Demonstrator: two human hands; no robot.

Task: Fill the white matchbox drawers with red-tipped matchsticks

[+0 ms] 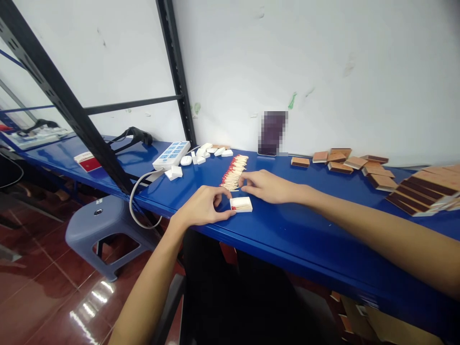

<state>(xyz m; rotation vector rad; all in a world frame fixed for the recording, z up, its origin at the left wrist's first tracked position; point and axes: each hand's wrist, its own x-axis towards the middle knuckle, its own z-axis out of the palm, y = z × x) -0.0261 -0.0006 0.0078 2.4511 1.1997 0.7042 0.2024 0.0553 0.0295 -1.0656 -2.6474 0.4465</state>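
My left hand (205,206) grips the end of a small white matchbox tray (245,205) between thumb and fingers. A few red-tipped matches lie inside the tray, which rests on the blue table near its front edge. Just behind it, a row of loose matches (234,171) is spread out, red heads mostly to the left. My right hand (264,186) is at the near right side of this row, fingers curled and drawn together at the stick ends. Whether a match is between those fingertips is too small to tell.
White trays (204,152) lie behind on the left, near a power strip (173,154) and a white earbud case (186,160). A phone (272,133) leans on the wall. Brown matchboxes (355,163) are scattered right, with a larger stack (424,189) beyond. A stool (104,225) stands left.
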